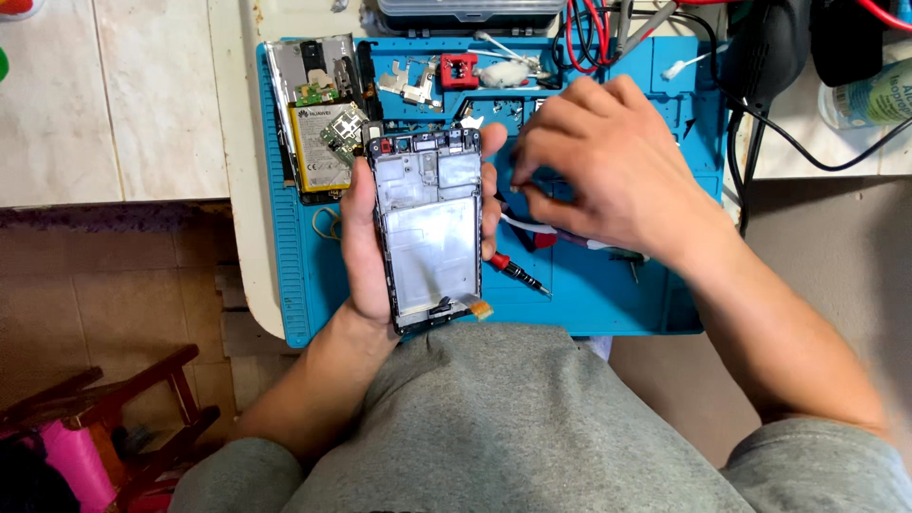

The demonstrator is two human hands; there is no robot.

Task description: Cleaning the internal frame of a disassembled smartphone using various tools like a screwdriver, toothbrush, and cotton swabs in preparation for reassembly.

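My left hand (366,242) grips a stripped phone frame (427,228), its open metal inside facing up, with a small orange flex tab at its lower right corner. My right hand (598,166) hovers to the right of the frame over the blue work mat (617,294). Its thumb and forefinger are pinched together on something tiny that I cannot make out. A red-handled screwdriver (518,274) lies on the mat just right of the frame. Tweezers or similar tools lie half hidden under my right hand.
A second opened phone with its battery and green board (318,119) lies at the mat's upper left. Small metal shields, a red part (459,70) and a white blob sit along the mat's top. Cables, probes and a bottle crowd the upper right. A wooden chair stands lower left.
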